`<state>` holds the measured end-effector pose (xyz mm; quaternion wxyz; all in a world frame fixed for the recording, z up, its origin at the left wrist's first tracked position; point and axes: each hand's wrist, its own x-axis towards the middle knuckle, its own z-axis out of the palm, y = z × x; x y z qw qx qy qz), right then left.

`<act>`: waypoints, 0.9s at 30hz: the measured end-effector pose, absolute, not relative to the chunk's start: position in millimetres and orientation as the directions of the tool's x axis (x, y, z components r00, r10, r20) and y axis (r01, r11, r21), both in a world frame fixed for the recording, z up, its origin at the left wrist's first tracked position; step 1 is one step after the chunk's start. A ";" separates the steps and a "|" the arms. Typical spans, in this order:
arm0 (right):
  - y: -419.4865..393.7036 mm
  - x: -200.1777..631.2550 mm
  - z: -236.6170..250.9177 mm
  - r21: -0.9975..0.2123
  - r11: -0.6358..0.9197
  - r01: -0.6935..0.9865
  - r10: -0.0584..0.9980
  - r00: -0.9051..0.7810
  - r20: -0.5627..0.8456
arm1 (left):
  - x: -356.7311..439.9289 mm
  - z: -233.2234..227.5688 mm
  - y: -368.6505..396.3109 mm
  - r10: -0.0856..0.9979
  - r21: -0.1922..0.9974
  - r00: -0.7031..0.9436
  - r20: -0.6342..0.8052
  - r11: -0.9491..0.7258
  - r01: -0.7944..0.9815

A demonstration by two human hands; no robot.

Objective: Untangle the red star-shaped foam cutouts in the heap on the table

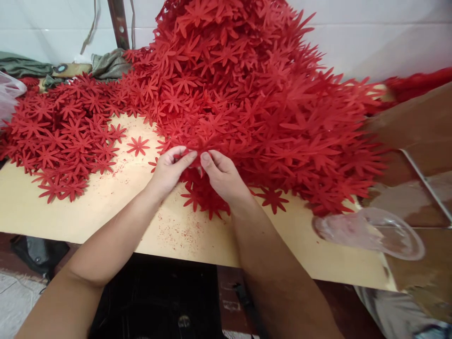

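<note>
Red flower cutout pinched between left hand and right hand (pile's edge).

Bright, even light; soft shadows under the heap of red star-shaped cutouts. Right edge blurred, stretched by wide-angle distortion.

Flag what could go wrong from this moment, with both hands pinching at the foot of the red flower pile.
1. The tall pile of red flower cutouts leans over both hands; tugging at its base with the left hand and right hand might bring it sliding down.
2. Loose flowers near the table edge could drop off.
3. The clear plastic piece overhangs the right corner and may get knocked off.
</note>
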<state>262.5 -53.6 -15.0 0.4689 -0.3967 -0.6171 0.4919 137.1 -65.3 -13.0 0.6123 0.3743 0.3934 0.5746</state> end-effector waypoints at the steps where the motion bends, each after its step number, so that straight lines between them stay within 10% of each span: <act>1: -54.1 263.6 -14.5 -0.981 0.192 0.026 0.945 -0.273 0.178 | 135.8 -12.7 -64.6 0.998 0.897 0.018 -0.064 0.066 -0.438; 13: -39.8 289.0 -24.8 -0.786 0.482 0.387 0.838 0.061 0.543 | 130.5 -13.3 -60.7 0.996 0.936 -0.083 -0.037 0.006 -0.351; 27: -48.6 271.5 -16.2 -0.963 0.244 0.113 0.967 0.051 0.251 | 133.5 -12.6 -62.6 0.998 0.974 -0.060 0.023 -0.036 -0.223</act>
